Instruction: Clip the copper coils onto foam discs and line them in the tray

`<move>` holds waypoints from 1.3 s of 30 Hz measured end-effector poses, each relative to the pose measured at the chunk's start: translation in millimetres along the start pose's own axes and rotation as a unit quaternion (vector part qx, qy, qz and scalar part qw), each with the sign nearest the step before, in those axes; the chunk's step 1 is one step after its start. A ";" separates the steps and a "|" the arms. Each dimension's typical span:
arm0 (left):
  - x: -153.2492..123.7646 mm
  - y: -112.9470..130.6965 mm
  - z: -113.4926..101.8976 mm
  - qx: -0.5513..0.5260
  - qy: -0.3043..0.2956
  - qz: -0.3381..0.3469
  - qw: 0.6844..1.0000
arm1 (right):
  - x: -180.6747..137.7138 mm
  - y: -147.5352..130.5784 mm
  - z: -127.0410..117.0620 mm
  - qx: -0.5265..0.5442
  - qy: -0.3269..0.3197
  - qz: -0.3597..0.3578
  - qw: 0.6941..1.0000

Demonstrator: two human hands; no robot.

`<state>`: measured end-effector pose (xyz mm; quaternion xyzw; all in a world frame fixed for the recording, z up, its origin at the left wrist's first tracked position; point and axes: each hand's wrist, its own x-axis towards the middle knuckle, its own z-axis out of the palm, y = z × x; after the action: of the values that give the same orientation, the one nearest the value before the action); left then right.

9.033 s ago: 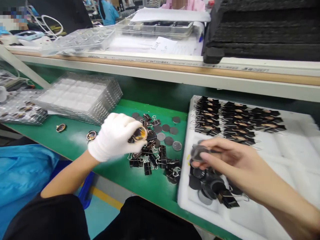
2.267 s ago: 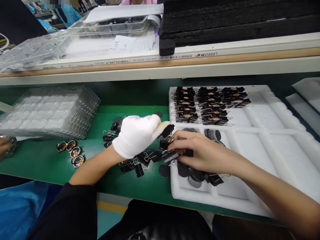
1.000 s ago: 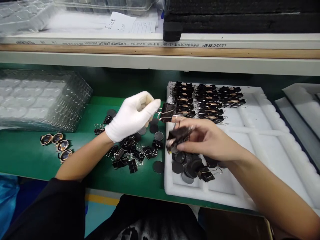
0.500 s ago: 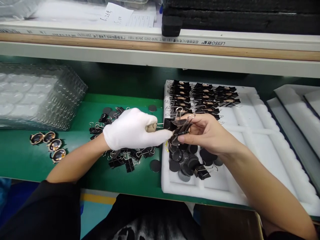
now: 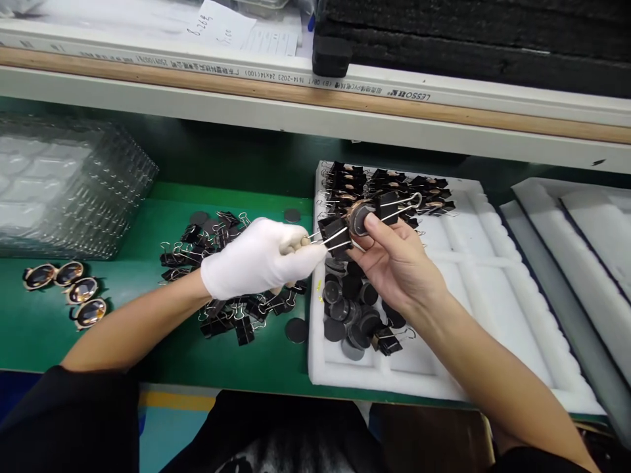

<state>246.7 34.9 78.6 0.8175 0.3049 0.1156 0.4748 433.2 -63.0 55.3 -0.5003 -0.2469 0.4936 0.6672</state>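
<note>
My left hand, in a white glove, pinches the wire handles of a black binder clip. That clip's jaws sit at the edge of a round dark disc which my bare right hand holds between thumb and fingers. A second binder clip grips the disc's far side. Both hands hover over the near left corner of a white foam tray. Below them in the tray lie loose dark discs. Rows of clipped parts fill the tray's back left.
A heap of loose binder clips and a few discs lie on the green bench under my left wrist. Several gold-rimmed oval parts lie at the left. Clear blister trays are stacked behind them. More foam trays stand right.
Both hands have risen slightly and shifted right. My right hand has turned the disc so its flat face shows, and my left hand's clip now meets the disc's edge.
</note>
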 end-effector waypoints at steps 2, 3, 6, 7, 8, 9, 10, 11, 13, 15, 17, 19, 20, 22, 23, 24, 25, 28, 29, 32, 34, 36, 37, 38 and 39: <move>0.6 -2.0 4.8 -0.001 0.005 0.009 1.000 | 0.6 2.7 -0.3 -0.014 -0.002 -0.007 1.000; 1.3 -3.0 6.8 -0.007 0.004 0.008 1.000 | 0.7 3.7 -0.4 -0.016 -0.002 -0.007 1.000; 3.7 -4.9 9.4 -0.026 -0.001 -0.010 1.000 | 0.6 5.7 -0.6 0.003 -0.003 0.001 1.000; 4.2 -5.0 9.0 -0.026 -0.004 -0.016 1.000 | 0.5 6.1 -0.7 0.012 -0.004 0.004 1.000; 4.6 -4.9 8.0 -0.021 -0.009 -0.021 1.000 | 0.4 6.5 -0.9 0.018 -0.005 0.005 1.000; 4.8 -4.8 6.6 -0.013 -0.015 -0.024 1.000 | 0.5 7.1 -1.0 0.021 -0.006 0.004 1.000; 4.9 -4.7 4.9 -0.006 -0.024 -0.023 0.999 | 0.7 7.9 -1.2 0.022 -0.008 0.001 1.000; 5.1 -4.7 3.2 -0.007 -0.036 -0.019 0.999 | 1.2 9.2 -1.4 0.022 -0.012 -0.004 1.000; 5.7 -5.0 0.1 -0.052 -0.057 -0.018 0.997 | 2.8 12.5 -2.0 0.026 -0.024 -0.023 0.999; 6.8 -5.5 -1.6 -0.164 -0.098 -0.049 0.980 | 5.0 15.2 -3.3 0.021 -0.047 -0.071 0.996; 8.0 -5.5 -2.2 -0.269 -0.150 -0.106 0.946 | 7.5 13.6 -6.4 -0.018 -0.094 -0.161 0.982; 8.2 -4.7 -2.6 -0.315 -0.169 -0.133 0.924 | 10.8 5.0 -12.4 -0.093 -0.148 -0.251 0.952; 7.8 -4.1 -3.0 -0.313 -0.150 -0.127 0.929 | 12.9 -1.9 -16.6 -0.134 -0.174 -0.266 0.939; 6.1 -2.6 -4.2 -0.262 -0.074 -0.085 0.958 | 18.6 -18.2 -27.0 -0.202 -0.225 -0.208 0.930; 5.0 -2.0 -4.8 -0.215 -0.026 -0.057 0.975 | 21.9 -26.0 -32.6 -0.221 -0.249 -0.141 0.933; 4.0 -1.9 -5.1 -0.155 0.021 -0.029 0.987 | 25.4 -32.5 -37.8 -0.224 -0.264 -0.067 0.936; 3.2 -2.4 -5.2 -0.089 0.062 -0.002 0.994 | 28.5 -37.2 -42.3 -0.213 -0.268 0.000 0.939; 3.5 -8.6 -2.6 0.098 0.139 0.081 0.982 | 32.6 -39.3 -47.5 -0.157 -0.238 0.089 0.954; 4.5 -11.9 -1.0 0.151 0.150 0.117 0.970 | 31.9 -36.7 -46.1 -0.165 -0.234 0.081 0.955; 8.7 -21.9 3.3 0.263 0.157 0.227 0.925 | 26.2 -26.6 -36.9 -0.265 -0.257 0.012 0.929; 10.4 -25.6 4.2 0.295 0.144 0.264 0.907 | 22.9 -23.7 -31.7 -0.307 -0.283 -0.025 0.908; 10.1 -26.1 2.3 0.305 0.113 0.275 0.905 | 22.2 -28.7 -32.7 -0.324 -0.302 -0.059 0.895; 9.2 -25.5 0.4 0.308 0.092 0.274 0.907 | 23.0 -34.7 -37.0 -0.338 -0.303 -0.082 0.887; 7.9 -24.7 -2.1 0.312 0.070 0.269 0.908 | 24.7 -43.0 -44.7 -0.361 -0.295 -0.114 0.877; 6.4 -24.1 -4.9 0.320 0.051 0.259 0.910 | 27.1 -52.9 -56.3 -0.392 -0.279 -0.150 0.864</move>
<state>240.0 51.0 60.1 0.9688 0.1265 0.1725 0.1249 511.9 -63.0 77.8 -0.5190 -0.6681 0.3690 0.3849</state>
